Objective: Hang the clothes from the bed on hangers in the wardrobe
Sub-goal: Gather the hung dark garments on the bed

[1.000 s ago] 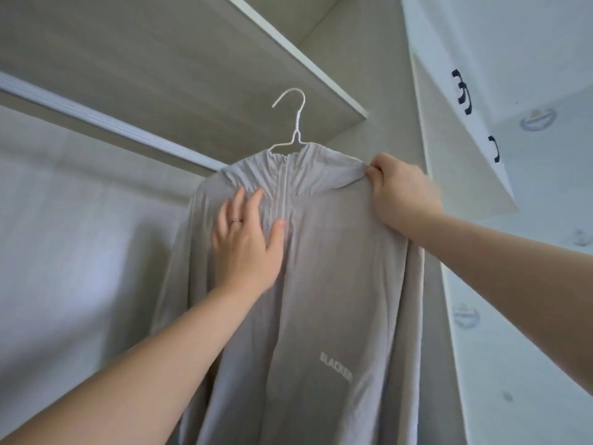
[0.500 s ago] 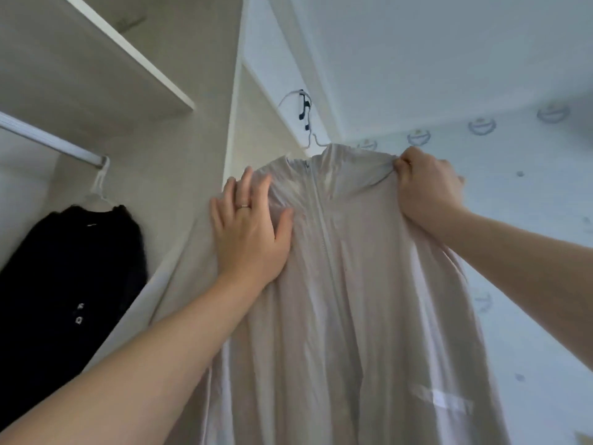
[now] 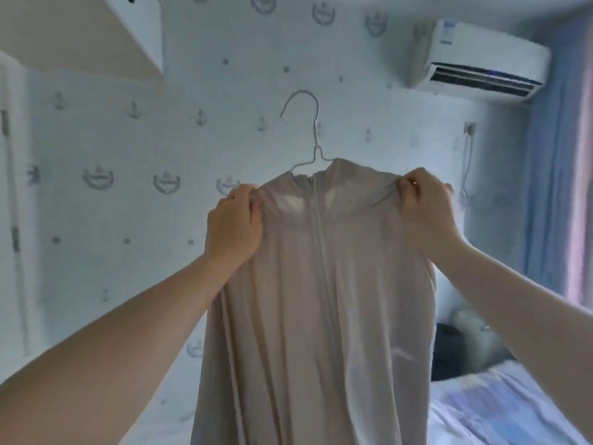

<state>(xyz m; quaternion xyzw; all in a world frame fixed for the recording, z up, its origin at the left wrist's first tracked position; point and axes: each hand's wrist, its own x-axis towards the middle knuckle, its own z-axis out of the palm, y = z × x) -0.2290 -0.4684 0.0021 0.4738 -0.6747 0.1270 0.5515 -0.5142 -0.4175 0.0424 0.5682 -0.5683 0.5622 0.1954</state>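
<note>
Both hands are gripping the shoulders of a beige zip-front jacket [image 3: 321,300]: left hand [image 3: 234,224] frame-centre left, right hand [image 3: 423,210] centre right, white wire hanger [image 3: 316,136] poking up top-centre.

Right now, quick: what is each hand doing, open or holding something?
Left hand: grips the beige jacket at the shoulder on that side.
Right hand: grips the jacket's other shoulder.
The wire hanger hooks onto nothing.

Left hand [image 3: 234,224] and right hand [image 3: 426,216], both bare; left forearm [image 3: 112,342] and right forearm [image 3: 513,303] likewise uncovered from wrist to frame edge.
</note>
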